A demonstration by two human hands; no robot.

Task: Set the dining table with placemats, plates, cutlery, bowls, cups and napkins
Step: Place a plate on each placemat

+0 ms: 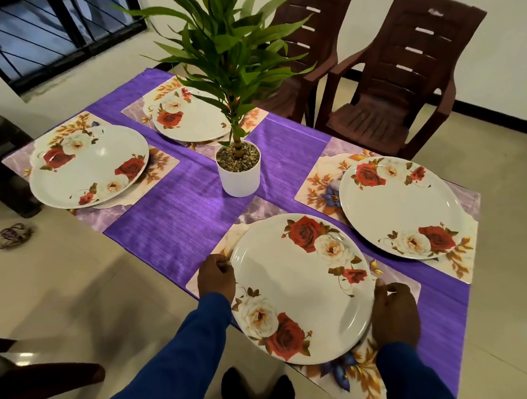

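— Four floral plates are down, one on each placemat, and you have both hands on the near plate (301,286). Your left hand (216,277) pinches its left rim with curled fingers; your right hand (394,310) curls round the right rim, thumb on top. The plate lies directly between your hands, flat on the near placemat (398,286), hanging a little over the table's near edge.

— Why a grip on both sides?

— I'd say it lets you square the plate up on its mat without tipping it. A hold on opposite rims turns or slides it evenly.

— And the other three?

— The near-right plate (401,206) sits on its own placemat (317,186) just beyond your right hand. The left plate (89,166) and the far plate (189,117) lie across the purple table runner (179,210), well apart from you. Each faces a seat, which is likely why they pair off either side of the runner. The potted plant (238,167) stands in the middle, clear of all four.

— How far along are you?

— Early, by my reading. Mats and plates are laid; no cutlery, bowls, cups or napkins show anywhere. Two brown plastic chairs (403,76) wait at the far right.
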